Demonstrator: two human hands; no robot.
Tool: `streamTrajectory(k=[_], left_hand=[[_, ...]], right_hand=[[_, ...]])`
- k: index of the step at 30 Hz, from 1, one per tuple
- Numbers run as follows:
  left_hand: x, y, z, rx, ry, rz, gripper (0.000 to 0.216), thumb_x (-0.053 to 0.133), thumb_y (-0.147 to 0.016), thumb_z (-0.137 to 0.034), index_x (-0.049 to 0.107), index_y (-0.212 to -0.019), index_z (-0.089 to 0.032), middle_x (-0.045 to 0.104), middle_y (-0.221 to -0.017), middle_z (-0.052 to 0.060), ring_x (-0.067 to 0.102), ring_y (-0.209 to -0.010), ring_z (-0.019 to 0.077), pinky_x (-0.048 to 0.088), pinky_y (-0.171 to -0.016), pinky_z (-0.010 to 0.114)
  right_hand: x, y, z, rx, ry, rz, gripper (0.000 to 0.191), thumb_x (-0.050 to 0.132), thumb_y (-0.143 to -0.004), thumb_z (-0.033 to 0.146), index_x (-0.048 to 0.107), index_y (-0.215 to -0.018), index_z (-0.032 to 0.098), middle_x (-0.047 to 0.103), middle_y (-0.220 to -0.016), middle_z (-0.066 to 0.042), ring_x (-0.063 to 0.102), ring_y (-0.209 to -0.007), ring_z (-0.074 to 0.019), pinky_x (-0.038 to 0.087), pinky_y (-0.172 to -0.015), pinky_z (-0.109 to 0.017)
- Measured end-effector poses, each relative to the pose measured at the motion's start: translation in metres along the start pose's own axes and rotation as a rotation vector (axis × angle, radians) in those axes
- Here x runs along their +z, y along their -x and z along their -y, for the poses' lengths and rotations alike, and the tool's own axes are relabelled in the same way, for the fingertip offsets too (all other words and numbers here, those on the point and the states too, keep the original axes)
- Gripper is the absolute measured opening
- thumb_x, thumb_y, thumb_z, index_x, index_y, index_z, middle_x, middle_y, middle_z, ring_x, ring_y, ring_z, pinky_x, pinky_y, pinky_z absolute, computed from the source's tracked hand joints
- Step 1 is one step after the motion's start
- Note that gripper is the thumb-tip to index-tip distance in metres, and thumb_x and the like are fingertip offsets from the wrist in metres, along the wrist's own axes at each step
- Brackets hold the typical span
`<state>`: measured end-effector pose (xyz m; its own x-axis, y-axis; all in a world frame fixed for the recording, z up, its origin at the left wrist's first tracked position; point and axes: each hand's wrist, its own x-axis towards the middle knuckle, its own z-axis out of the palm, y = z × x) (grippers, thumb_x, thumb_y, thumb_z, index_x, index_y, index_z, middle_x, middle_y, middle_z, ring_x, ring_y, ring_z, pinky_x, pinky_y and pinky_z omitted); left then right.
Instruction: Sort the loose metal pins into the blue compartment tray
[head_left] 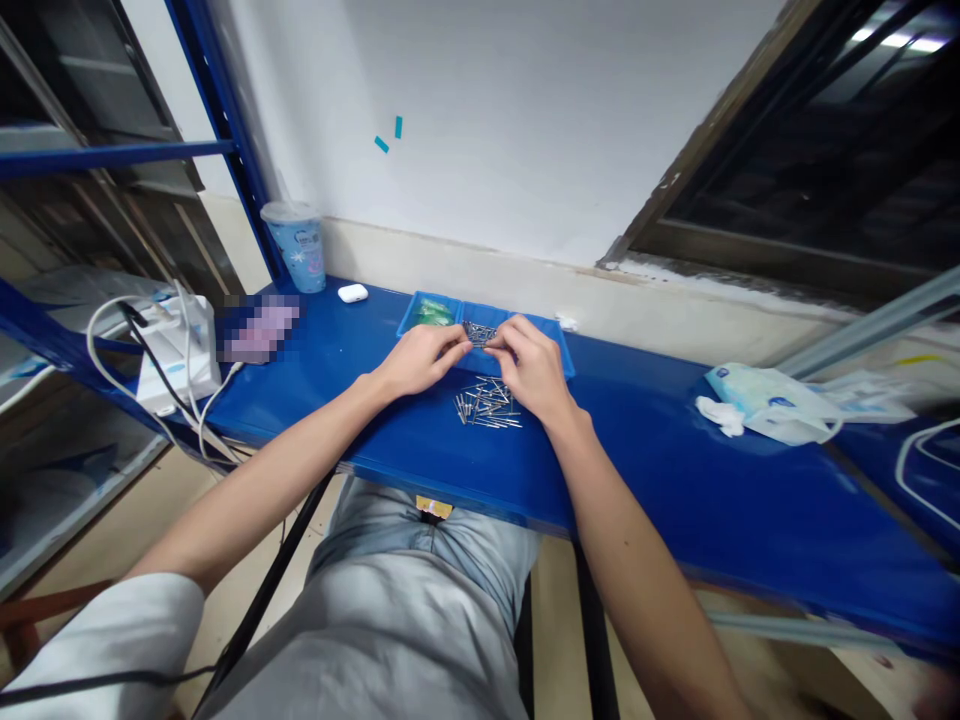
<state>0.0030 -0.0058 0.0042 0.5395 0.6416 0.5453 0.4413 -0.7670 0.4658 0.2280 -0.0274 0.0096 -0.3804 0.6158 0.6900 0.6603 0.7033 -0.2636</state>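
Observation:
My left hand and my right hand meet over the blue bench, fingertips pinched together around a small metal piece that is too tiny to name. Just behind the fingertips lies a blue tray holding thin metal pins in one compartment and green parts in the left one. A loose heap of metal pins lies on the bench between my wrists, touching neither hand.
A lidded plastic cup and a white earbud case stand at the back left. A white power strip with cables sits at the left end. A tissue pack and crumpled tissue lie on the right.

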Motion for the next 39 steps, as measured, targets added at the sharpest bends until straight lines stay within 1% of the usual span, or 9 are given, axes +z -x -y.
streamTrajectory(k=[5, 12, 15, 19, 21, 25, 29, 35, 39], left_hand=[[0.001, 0.0, 0.003, 0.017, 0.013, 0.012, 0.029, 0.048, -0.109, -0.036, 0.064, -0.092, -0.019, 0.071, -0.083, 0.003, 0.062, -0.073, 0.0171, 0.043, -0.072, 0.03], [0.002, 0.001, 0.003, 0.031, 0.002, 0.071, 0.025, 0.048, -0.108, -0.033, 0.067, -0.1, -0.019, 0.075, -0.095, 0.006, 0.066, -0.081, 0.0184, 0.047, -0.077, 0.03], [0.003, 0.001, 0.002, 0.058, 0.009, 0.072, 0.023, 0.048, -0.108, -0.032, 0.067, -0.104, -0.019, 0.076, -0.097, 0.006, 0.068, -0.083, 0.0188, 0.047, -0.079, 0.031], [0.004, 0.001, 0.001, 0.087, 0.0, 0.066, 0.021, 0.05, -0.107, -0.032, 0.067, -0.106, -0.019, 0.076, -0.096, 0.006, 0.068, -0.084, 0.0193, 0.048, -0.079, 0.032], [0.005, 0.0, 0.0, 0.086, -0.006, 0.05, 0.022, 0.051, -0.107, -0.033, 0.067, -0.105, -0.019, 0.076, -0.095, 0.006, 0.067, -0.083, 0.0191, 0.047, -0.078, 0.031], [0.003, 0.0, 0.0, 0.062, 0.017, -0.026, 0.023, 0.052, -0.107, -0.034, 0.069, -0.102, -0.018, 0.073, -0.089, 0.004, 0.064, -0.076, 0.0167, 0.045, -0.074, 0.029], [0.002, -0.002, -0.001, 0.008, 0.028, -0.07, 0.025, 0.055, -0.107, -0.036, 0.068, -0.097, -0.018, 0.069, -0.079, 0.002, 0.059, -0.068, 0.0151, 0.043, -0.07, 0.028], [0.0, -0.003, -0.003, -0.012, 0.028, -0.091, 0.023, 0.053, -0.106, -0.036, 0.066, -0.097, -0.019, 0.069, -0.082, 0.002, 0.059, -0.068, 0.0148, 0.044, -0.07, 0.029], [-0.005, -0.002, -0.002, -0.069, 0.008, -0.108, 0.025, 0.052, -0.105, -0.036, 0.068, -0.098, -0.018, 0.066, -0.072, 0.001, 0.056, -0.063, 0.0148, 0.043, -0.069, 0.03]], right_hand=[[0.002, 0.001, -0.001, -0.013, -0.006, 0.038, 0.013, 0.058, -0.1, 0.019, 0.06, -0.088, 0.023, 0.064, -0.094, -0.006, 0.062, -0.085, -0.0209, 0.045, -0.074, -0.035], [0.004, 0.002, 0.002, 0.007, -0.012, 0.089, 0.018, 0.051, -0.106, 0.028, 0.061, -0.092, 0.023, 0.068, -0.096, -0.006, 0.062, -0.086, -0.0214, 0.042, -0.074, -0.034], [0.006, 0.002, 0.006, 0.047, -0.004, 0.115, 0.028, 0.045, -0.109, 0.033, 0.058, -0.087, 0.023, 0.067, -0.09, -0.006, 0.06, -0.081, -0.0207, 0.04, -0.072, -0.033], [0.011, 0.002, 0.009, 0.133, 0.01, 0.104, 0.048, 0.038, -0.111, 0.046, 0.049, -0.071, 0.024, 0.059, -0.069, -0.002, 0.05, -0.063, -0.0174, 0.032, -0.064, -0.033], [0.012, 0.002, 0.009, 0.155, 0.002, 0.088, 0.052, 0.037, -0.111, 0.051, 0.047, -0.068, 0.024, 0.057, -0.064, -0.001, 0.048, -0.06, -0.0167, 0.031, -0.063, -0.033], [0.011, 0.0, 0.007, 0.148, -0.044, 0.057, 0.048, 0.041, -0.11, 0.048, 0.054, -0.071, 0.023, 0.063, -0.07, -0.003, 0.056, -0.067, -0.0183, 0.038, -0.069, -0.033], [0.006, -0.003, 0.006, 0.124, -0.134, 0.04, 0.034, 0.048, -0.107, 0.034, 0.065, -0.08, 0.022, 0.072, -0.082, -0.005, 0.066, -0.078, -0.0203, 0.046, -0.077, -0.033], [-0.003, -0.004, 0.004, 0.132, -0.176, -0.061, 0.018, 0.061, -0.098, 0.024, 0.073, -0.085, 0.023, 0.076, -0.087, -0.005, 0.07, -0.078, -0.0214, 0.053, -0.076, -0.036], [-0.012, -0.002, -0.002, 0.144, -0.059, -0.298, 0.018, 0.058, -0.099, 0.025, 0.067, -0.083, 0.024, 0.074, -0.092, -0.007, 0.07, -0.087, -0.0237, 0.055, -0.08, -0.04]])
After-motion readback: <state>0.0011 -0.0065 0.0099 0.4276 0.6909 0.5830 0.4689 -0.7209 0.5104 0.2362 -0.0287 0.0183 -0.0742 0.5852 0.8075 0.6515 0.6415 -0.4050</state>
